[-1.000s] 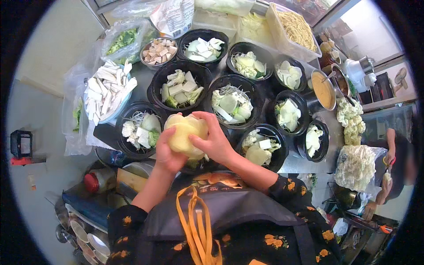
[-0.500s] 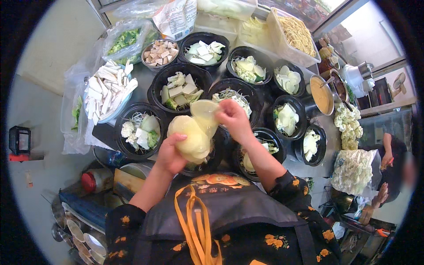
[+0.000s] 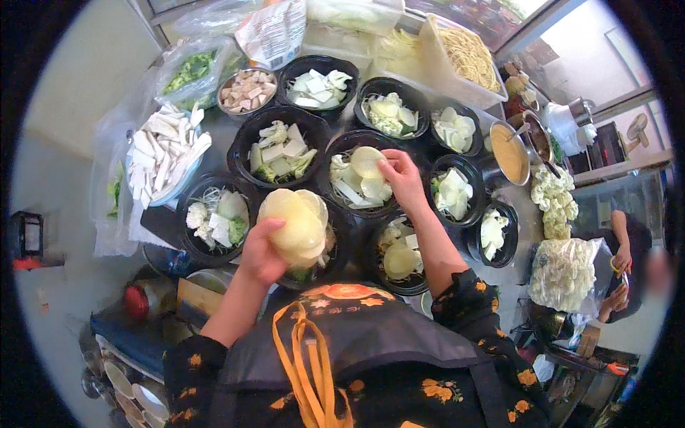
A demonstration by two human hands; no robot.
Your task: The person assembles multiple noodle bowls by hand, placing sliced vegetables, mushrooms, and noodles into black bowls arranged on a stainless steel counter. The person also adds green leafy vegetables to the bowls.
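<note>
My left hand (image 3: 261,255) is closed around a thick stack of thin, round, pale yellow potato slices (image 3: 296,222). Above the middle black bowl (image 3: 340,148), my right hand (image 3: 407,184) pinches a potato slice (image 3: 367,162) at its edge. That bowl holds bean sprouts, white pieces and another pale slice or two. The stack and left hand partly cover a nearer black bowl (image 3: 344,251), so most of its contents are hidden. To the right of it, under my right forearm, another black bowl (image 3: 382,277) shows potato slices on top.
Several more black bowls of vegetables stand around, one with broccoli (image 3: 265,173). White strips (image 3: 163,153) fill a bowl at left, beside a metal bowl of cubes (image 3: 247,90). Noodles (image 3: 467,57), a sauce pot (image 3: 510,153) and bagged cauliflower (image 3: 564,274) lie rightward. A co-worker's hands (image 3: 619,285) show far right.
My right hand has drawn a slice away from the stack and carried it right over the middle bowl. The stack stays in my left hand.
</note>
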